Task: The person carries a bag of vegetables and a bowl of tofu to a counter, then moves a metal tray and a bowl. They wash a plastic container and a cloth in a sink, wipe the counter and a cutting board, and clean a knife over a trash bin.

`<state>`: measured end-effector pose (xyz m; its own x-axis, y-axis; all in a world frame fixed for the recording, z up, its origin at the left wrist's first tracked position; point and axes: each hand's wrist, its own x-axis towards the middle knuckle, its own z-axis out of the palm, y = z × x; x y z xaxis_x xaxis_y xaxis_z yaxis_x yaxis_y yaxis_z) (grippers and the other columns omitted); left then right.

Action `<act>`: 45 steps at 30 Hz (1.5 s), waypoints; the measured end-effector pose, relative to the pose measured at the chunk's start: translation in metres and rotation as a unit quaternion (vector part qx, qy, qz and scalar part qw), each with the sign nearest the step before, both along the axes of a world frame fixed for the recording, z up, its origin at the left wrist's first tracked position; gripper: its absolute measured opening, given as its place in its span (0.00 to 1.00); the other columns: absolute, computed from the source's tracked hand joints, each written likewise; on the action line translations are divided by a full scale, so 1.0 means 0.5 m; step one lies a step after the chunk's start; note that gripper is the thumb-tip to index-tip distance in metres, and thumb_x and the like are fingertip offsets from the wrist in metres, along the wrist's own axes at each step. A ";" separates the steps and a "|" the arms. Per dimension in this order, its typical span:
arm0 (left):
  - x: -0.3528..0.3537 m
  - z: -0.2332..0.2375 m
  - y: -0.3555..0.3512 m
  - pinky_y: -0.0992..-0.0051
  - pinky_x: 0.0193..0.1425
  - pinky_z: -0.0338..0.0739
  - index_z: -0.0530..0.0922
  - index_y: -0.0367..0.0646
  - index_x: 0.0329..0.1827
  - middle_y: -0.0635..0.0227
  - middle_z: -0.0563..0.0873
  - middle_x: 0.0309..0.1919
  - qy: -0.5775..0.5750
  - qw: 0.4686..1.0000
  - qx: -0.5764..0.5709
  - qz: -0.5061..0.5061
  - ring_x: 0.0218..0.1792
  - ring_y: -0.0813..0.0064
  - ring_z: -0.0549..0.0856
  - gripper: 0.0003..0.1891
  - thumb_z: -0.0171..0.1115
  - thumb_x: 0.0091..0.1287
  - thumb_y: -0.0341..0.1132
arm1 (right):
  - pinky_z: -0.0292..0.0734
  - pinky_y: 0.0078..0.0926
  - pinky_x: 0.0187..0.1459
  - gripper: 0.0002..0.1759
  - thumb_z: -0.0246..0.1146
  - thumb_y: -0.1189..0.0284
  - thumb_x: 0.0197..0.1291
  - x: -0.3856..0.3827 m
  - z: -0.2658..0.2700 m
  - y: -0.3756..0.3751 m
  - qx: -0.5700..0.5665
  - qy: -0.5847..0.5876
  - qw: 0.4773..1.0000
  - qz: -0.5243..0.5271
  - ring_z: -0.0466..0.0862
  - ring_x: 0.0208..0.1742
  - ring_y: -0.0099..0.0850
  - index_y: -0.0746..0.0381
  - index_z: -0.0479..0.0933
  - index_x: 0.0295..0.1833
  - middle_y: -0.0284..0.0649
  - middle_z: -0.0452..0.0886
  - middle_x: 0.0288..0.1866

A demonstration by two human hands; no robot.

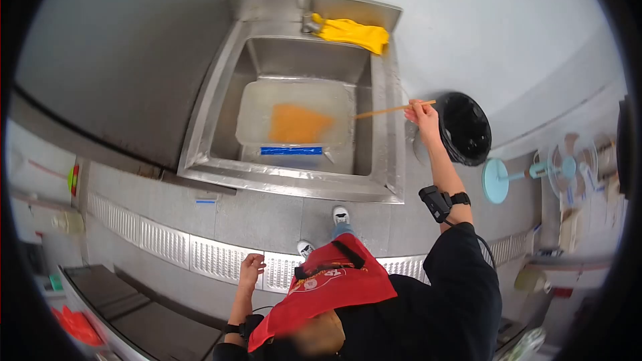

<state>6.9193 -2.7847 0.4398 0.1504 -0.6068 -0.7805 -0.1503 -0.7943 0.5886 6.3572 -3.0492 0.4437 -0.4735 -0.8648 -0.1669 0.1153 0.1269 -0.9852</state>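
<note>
My right hand holds a thin wooden stick, its fingers closed around one end, between the sink and the black bin. The stick's other end reaches over the sink's right side. In the steel sink sits a translucent tub of cloudy liquid with an orange mass in it. A blue strip lies along the tub's near side. My left hand hangs low over the floor, fingers loosely bent, away from the sink; whether it holds anything is too small to tell.
Yellow gloves lie on the sink's back ledge beside the faucet. A black-lined bin stands right of the sink. Further right is a light-blue fan. A metal drain grate crosses the floor near my shoes.
</note>
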 end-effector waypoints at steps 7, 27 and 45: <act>-0.080 0.023 -0.108 0.77 0.33 0.74 0.75 0.41 0.39 0.68 0.80 0.34 -0.047 0.998 0.006 -0.035 0.34 0.74 0.81 0.09 0.54 0.61 0.36 | 0.80 0.23 0.39 0.12 0.54 0.70 0.61 -0.048 -0.101 0.062 -0.041 -0.232 0.966 -0.106 0.81 0.35 0.28 0.69 0.73 0.42 0.40 0.79 0.34; -0.236 0.162 -0.151 0.80 0.42 0.72 0.75 0.42 0.43 0.70 0.80 0.38 0.016 0.997 0.009 -0.077 0.39 0.78 0.79 0.11 0.53 0.63 0.37 | 0.71 0.31 0.52 0.22 0.57 0.69 0.57 0.239 -0.133 -0.147 0.155 -0.296 0.861 0.382 0.74 0.49 0.30 0.61 0.66 0.58 0.40 0.72 0.51; -0.060 0.218 -0.435 0.71 0.51 0.73 0.71 0.40 0.48 0.60 0.77 0.48 0.284 0.949 -0.117 -0.067 0.49 0.69 0.78 0.10 0.49 0.66 0.33 | 0.73 0.19 0.39 0.15 0.60 0.80 0.50 0.312 -0.259 -0.213 0.173 0.043 0.977 0.120 0.77 0.38 0.26 0.65 0.71 0.46 0.38 0.77 0.38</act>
